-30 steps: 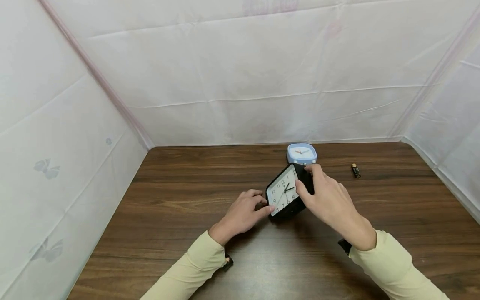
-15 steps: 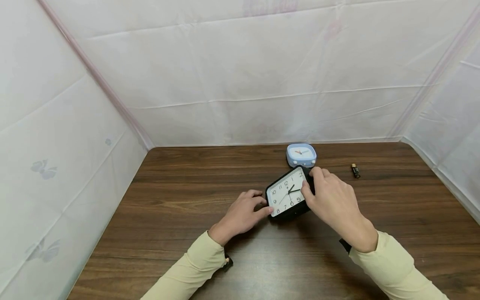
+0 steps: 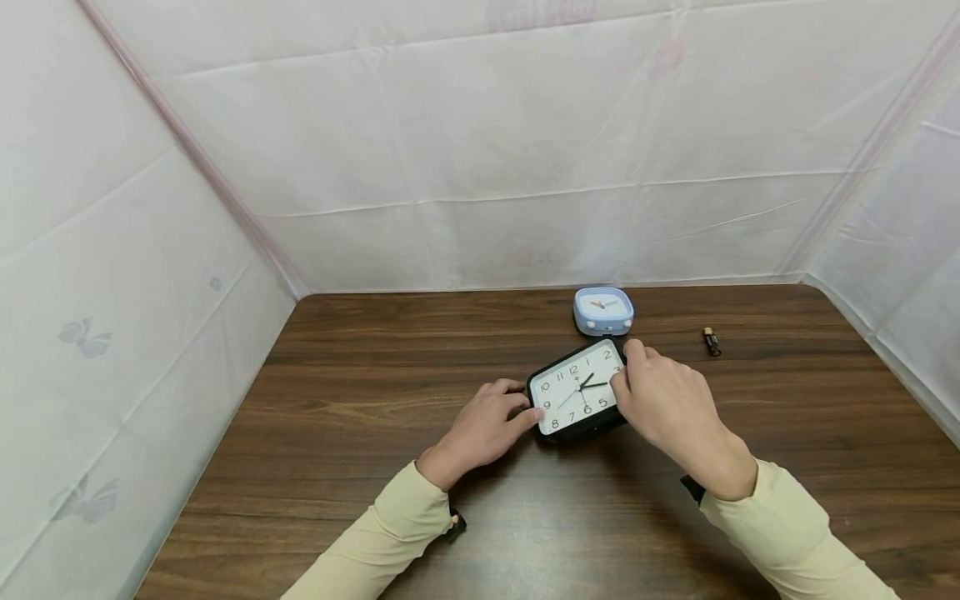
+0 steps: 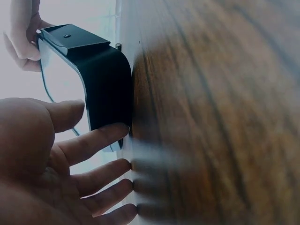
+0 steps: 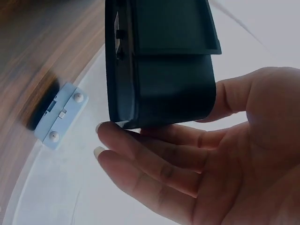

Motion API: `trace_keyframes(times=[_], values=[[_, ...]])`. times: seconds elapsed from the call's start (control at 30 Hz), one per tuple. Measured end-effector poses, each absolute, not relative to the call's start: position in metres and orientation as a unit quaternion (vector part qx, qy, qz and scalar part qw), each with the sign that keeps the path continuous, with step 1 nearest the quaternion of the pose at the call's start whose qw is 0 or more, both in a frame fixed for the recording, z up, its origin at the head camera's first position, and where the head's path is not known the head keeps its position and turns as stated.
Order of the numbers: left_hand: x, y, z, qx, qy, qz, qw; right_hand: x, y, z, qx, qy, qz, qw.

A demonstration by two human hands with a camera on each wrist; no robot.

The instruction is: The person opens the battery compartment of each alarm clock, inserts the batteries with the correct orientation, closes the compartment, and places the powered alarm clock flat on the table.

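Note:
A black rectangular alarm clock (image 3: 576, 390) with a white dial lies tilted above the wooden table, its face turned up toward the head camera. My right hand (image 3: 671, 408) grips its right end, thumb on the front edge and fingers behind. On the left end, my left hand (image 3: 483, 429) pinches the clock's lower corner, thumb on the dial and index finger along the black side (image 4: 110, 89). The other left fingers (image 4: 110, 171) touch the tabletop. From the right wrist, the casing (image 5: 173, 89) shows between thumb and fingers.
Just behind the black clock stands a small light-blue alarm clock (image 3: 603, 310). Farther right, battery cells (image 3: 711, 342) in black and gold lie on the wooden table (image 3: 360, 358). Pale sheeting (image 3: 450, 150) walls the back and sides.
The black clock has turned under my right hand, so its dial now faces more upward and its right end sits lower. My left hand has stayed nearly still.

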State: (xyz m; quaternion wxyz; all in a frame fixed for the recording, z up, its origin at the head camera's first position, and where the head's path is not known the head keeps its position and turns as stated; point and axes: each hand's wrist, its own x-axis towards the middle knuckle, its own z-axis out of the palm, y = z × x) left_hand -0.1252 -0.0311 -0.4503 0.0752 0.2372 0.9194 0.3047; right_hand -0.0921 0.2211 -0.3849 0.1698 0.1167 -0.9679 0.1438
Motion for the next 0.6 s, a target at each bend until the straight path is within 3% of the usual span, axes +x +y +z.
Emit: trace_keyframes(times=[0.6], values=[[-0.1268, -0.0332, -0.4505, 0.241, 0.917, 0.308, 0.075, -0.0964, 0.2269, -0.3899, 0.116, -0.981, 0.107, 0.114]])
